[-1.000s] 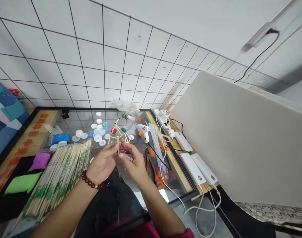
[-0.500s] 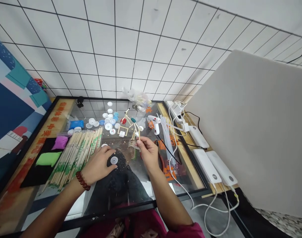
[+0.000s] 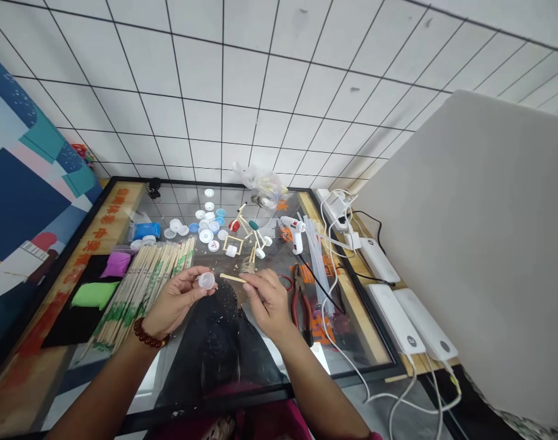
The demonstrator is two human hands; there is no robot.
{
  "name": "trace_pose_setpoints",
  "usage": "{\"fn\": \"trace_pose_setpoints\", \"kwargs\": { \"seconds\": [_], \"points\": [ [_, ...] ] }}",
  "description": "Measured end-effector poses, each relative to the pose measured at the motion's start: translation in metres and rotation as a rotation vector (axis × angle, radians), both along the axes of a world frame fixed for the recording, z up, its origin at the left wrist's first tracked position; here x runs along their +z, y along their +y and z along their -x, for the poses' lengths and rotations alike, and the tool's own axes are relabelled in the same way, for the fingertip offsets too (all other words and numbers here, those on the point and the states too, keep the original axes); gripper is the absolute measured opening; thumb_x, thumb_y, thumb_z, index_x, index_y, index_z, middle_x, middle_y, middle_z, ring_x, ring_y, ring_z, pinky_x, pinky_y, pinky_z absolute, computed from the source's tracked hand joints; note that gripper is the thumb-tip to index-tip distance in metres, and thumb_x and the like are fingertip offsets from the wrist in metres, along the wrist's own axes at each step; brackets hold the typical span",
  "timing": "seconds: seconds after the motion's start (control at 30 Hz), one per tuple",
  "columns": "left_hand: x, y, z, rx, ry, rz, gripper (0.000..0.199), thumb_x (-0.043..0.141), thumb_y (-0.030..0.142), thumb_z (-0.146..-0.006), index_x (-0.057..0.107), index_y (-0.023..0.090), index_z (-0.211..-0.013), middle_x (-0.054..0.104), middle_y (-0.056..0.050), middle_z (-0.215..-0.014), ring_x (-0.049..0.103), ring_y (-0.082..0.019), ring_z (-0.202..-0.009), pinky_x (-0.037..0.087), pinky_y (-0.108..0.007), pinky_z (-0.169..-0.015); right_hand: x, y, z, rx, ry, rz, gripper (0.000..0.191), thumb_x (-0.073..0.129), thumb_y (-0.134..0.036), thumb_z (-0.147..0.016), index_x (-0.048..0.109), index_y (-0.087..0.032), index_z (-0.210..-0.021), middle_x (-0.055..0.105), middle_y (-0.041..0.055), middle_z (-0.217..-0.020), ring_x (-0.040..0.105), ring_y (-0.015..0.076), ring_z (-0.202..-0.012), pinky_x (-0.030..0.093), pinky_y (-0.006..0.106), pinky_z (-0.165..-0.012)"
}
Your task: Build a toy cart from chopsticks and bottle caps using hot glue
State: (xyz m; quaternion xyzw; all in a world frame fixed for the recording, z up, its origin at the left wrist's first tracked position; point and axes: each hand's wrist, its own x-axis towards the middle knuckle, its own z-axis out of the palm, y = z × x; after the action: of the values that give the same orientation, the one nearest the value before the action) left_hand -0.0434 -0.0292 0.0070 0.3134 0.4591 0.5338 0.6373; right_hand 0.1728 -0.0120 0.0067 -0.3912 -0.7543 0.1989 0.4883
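Note:
Raised over the glass tabletop, my left hand (image 3: pixel 178 300) grips a translucent white bottle cap (image 3: pixel 206 280), its hollow side facing me. Between the thumb and fingers of my right hand (image 3: pixel 268 302) is a short piece of wooden stick (image 3: pixel 231 278), pointing left toward the cap with a gap between them. Just beyond my right hand stands a small bundle of stick pieces (image 3: pixel 252 260). Farther back are a square stick frame (image 3: pixel 233 245) with a white cap on it and a stick model (image 3: pixel 246 223) with red and dark green parts.
Wrapped chopsticks (image 3: pixel 143 293) lie at left, beside green clay (image 3: pixel 94 294) and purple clay (image 3: pixel 117 264). Loose bottle caps (image 3: pixel 206 235) are scattered behind. To the right are pliers (image 3: pixel 301 305), a glue gun (image 3: pixel 294 231), glue sticks (image 3: pixel 316 253), cables and white power banks (image 3: pixel 395 319).
My left hand has picked the bottle cap up off the glass. My right hand has drawn nearer to me, and its stick has swung from upright to nearly level. The pliers are now uncovered.

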Motion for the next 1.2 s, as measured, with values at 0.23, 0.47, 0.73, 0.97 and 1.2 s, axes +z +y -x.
{"fn": "trace_pose_setpoints", "kwargs": {
  "seconds": [0.23,0.47,0.73,0.97,1.2],
  "points": [
    [-0.009,-0.001,0.004,-0.034,-0.11,0.053,0.042,0.089,0.02,-0.062,0.078,0.019,-0.102,0.076,-0.007,-0.095,0.069,-0.017,-0.085,0.057,-0.029,-0.084,-0.004,-0.008,0.006,0.029,-0.174,-0.101,0.021,0.053,-0.02,-0.094,0.072,-0.021,-0.104,0.059,0.0032,-0.071,0.051,0.019,-0.07,0.038,0.035,-0.068],
    [-0.008,-0.002,0.001,-0.041,-0.101,0.03,0.038,0.088,0.018,-0.062,0.079,0.02,-0.098,0.076,-0.007,-0.095,0.069,-0.016,-0.084,0.056,-0.027,-0.083,-0.008,-0.007,0.006,0.039,-0.207,-0.092,0.02,0.053,-0.02,-0.095,0.071,-0.021,-0.104,0.058,0.0033,-0.07,0.05,0.0194,-0.07,0.036,0.035,-0.068],
    [-0.005,-0.002,-0.003,-0.042,-0.094,0.036,0.039,0.089,0.018,-0.061,0.079,0.019,-0.098,0.076,-0.006,-0.092,0.069,-0.016,-0.082,0.057,-0.028,-0.082,-0.01,-0.004,0.005,0.042,-0.245,-0.097,0.02,0.053,-0.021,-0.095,0.071,-0.02,-0.105,0.058,0.0034,-0.072,0.049,0.0194,-0.072,0.037,0.034,-0.069],
    [-0.01,-0.002,-0.003,-0.051,-0.102,0.039,0.039,0.088,0.019,-0.062,0.079,0.02,-0.1,0.076,-0.007,-0.094,0.069,-0.016,-0.082,0.058,-0.027,-0.081,-0.011,-0.004,0.005,0.048,-0.269,-0.105,0.022,0.052,-0.02,-0.095,0.07,-0.021,-0.108,0.058,0.0039,-0.073,0.049,0.02,-0.074,0.037,0.035,-0.07],
    [-0.012,-0.001,-0.004,-0.044,-0.083,0.056,0.037,0.087,0.021,-0.064,0.079,0.02,-0.1,0.075,-0.007,-0.093,0.068,-0.016,-0.081,0.057,-0.031,-0.082,-0.015,-0.004,0.003,0.047,-0.353,-0.173,0.026,0.051,-0.016,-0.092,0.07,-0.022,-0.109,0.055,0.0037,-0.071,0.047,0.0209,-0.073,0.034,0.035,-0.068]
  ]
}}
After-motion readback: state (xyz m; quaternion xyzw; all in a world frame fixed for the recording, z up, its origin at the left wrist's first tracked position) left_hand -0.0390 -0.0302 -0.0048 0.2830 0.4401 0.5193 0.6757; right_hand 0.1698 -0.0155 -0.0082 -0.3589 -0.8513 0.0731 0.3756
